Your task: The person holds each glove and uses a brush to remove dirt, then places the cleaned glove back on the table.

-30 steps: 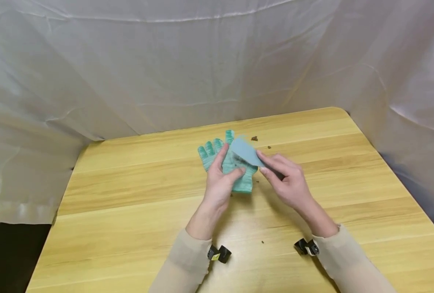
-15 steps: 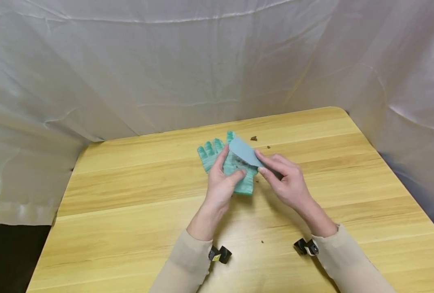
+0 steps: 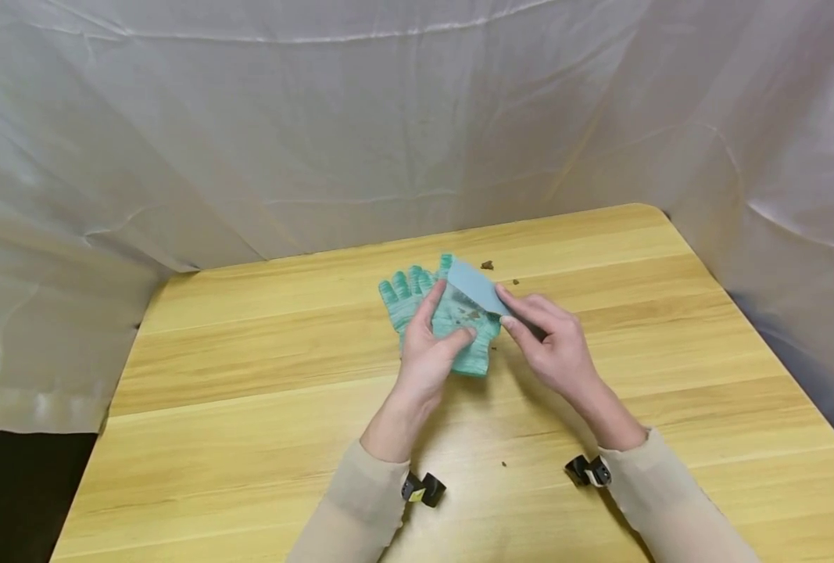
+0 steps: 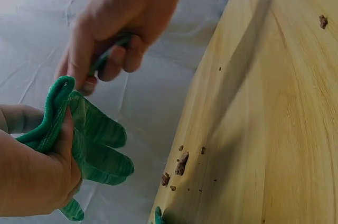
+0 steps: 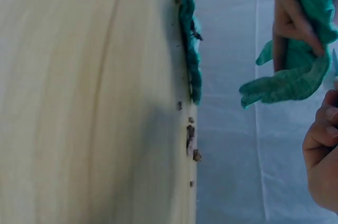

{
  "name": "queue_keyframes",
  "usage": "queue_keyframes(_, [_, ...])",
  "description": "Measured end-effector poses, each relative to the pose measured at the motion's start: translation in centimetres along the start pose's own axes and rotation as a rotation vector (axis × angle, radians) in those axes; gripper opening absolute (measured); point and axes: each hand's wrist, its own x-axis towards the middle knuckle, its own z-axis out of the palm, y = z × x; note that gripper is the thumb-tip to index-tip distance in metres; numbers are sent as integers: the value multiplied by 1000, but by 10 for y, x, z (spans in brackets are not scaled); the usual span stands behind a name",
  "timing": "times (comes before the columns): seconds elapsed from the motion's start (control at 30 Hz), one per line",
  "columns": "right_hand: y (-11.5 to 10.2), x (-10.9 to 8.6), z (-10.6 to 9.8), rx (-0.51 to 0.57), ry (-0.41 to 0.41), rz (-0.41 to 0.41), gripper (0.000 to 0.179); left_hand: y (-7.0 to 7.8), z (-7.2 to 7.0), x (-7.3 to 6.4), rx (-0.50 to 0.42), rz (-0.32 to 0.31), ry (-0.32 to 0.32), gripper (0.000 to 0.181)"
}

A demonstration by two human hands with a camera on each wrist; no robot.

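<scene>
In the head view, my left hand [image 3: 427, 344] grips a green knitted glove [image 3: 471, 361] above the table. Its thumb presses on the glove, beside brown dirt crumbs [image 3: 469, 314]. My right hand [image 3: 557, 336] holds a flat light-blue tool [image 3: 474, 288] against or just over the glove; its underside is mostly hidden, so its exact kind is unclear. A second green glove [image 3: 404, 301] lies on the table behind the left hand. The left wrist view shows the folded cuff [image 4: 55, 102] of the held glove between the left thumb and fingers.
Brown clods [image 3: 487, 265] lie on the wooden table [image 3: 248, 438] beyond the gloves, with smaller crumbs [image 3: 504, 464] nearer the front. A pale curtain [image 3: 360, 141] hangs behind the table and along its sides.
The light-blue tool shifts slightly to the lower left, then back right, uncovering brown crumbs on the glove. The left hand and held glove drift slightly right.
</scene>
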Motion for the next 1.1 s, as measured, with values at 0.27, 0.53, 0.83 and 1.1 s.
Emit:
queue_keyframes(0.27, [-2, 0, 1, 9, -31, -28, 46, 2, 0, 1, -3, 30, 2, 87])
queue_keyframes(0.53, [2, 0, 0, -14, 8, -27, 48, 4, -3, -1, -3, 10, -10, 87])
queue_keyframes(0.83, [-7, 0, 4, 78, -51, -68, 46, 1, 0, 1, 1, 81, -16, 84])
queue_keyframes(1.1, [-5, 0, 4, 36, -46, -19, 44, 3, -2, 0, -16, 41, -12, 87])
